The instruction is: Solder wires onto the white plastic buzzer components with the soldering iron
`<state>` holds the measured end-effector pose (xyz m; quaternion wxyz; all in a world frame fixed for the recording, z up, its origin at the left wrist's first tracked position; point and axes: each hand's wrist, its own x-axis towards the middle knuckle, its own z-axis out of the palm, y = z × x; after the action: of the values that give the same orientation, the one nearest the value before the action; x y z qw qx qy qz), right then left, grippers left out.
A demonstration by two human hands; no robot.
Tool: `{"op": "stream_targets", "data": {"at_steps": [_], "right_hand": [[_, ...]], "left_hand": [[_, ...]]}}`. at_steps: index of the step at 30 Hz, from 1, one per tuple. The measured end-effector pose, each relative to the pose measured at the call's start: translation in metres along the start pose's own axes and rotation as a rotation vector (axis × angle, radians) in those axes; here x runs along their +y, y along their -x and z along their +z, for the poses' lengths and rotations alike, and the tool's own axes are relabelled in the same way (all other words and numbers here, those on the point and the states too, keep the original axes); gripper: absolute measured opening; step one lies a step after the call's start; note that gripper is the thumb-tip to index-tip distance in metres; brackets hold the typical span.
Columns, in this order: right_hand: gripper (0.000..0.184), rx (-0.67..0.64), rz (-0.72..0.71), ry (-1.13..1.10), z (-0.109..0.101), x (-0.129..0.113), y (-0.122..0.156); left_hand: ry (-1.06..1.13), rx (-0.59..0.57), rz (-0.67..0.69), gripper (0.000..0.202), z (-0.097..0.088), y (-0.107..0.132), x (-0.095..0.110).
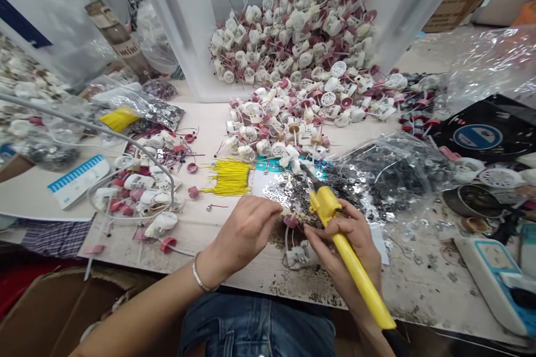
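My right hand [354,242] is closed round a yellow soldering iron [349,259], whose dark tip end points up and away over a heap of small metal pieces [288,187]. Its thumb and a finger also reach toward a small pink cap [290,221] with thin wires. My left hand [247,228], with a bracelet at the wrist, is pinched closed just left of that cap; what sits between its fingertips is too small to make out. Below the cap, a white plastic part [299,256] lies on the table between both hands.
A bundle of yellow wires [230,177] lies left of the metal pieces. White and pink assemblies [288,106] spill from a translucent bin [190,61] at the back. A plastic bag of dark pieces [389,173], a metal cup [471,201] and a power strip [489,279] stand to the right.
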<state>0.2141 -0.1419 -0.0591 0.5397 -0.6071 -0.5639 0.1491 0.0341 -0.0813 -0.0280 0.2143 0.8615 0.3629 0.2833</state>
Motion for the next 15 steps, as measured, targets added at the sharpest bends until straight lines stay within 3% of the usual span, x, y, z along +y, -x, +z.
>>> {"op": "stream_targets", "data": {"at_steps": [2, 4, 7, 10, 13, 15], "right_hand": [[0.022, 0.111, 0.132, -0.095, 0.002, -0.001, 0.007], [0.025, 0.192, 0.234, -0.167, 0.006, -0.004, 0.012], [0.029, 0.254, 0.309, -0.216, 0.010, -0.010, 0.014], [0.032, 0.311, 0.372, -0.341, 0.012, -0.012, 0.012], [0.034, 0.369, 0.404, -0.446, 0.013, -0.011, 0.012], [0.035, 0.385, 0.410, -0.465, 0.014, -0.009, 0.014]], "left_hand": [[0.023, -0.055, -0.161, 0.016, 0.002, 0.004, 0.008], [0.090, -0.219, -0.292, 0.018, 0.009, 0.006, 0.016], [0.181, -0.339, -0.384, 0.020, 0.025, 0.007, 0.022], [0.258, -0.212, -0.325, 0.014, 0.038, 0.013, 0.021], [0.277, -0.048, -0.128, 0.012, 0.045, 0.022, 0.019], [0.299, -0.002, -0.073, 0.010, 0.048, 0.027, 0.019]]}}
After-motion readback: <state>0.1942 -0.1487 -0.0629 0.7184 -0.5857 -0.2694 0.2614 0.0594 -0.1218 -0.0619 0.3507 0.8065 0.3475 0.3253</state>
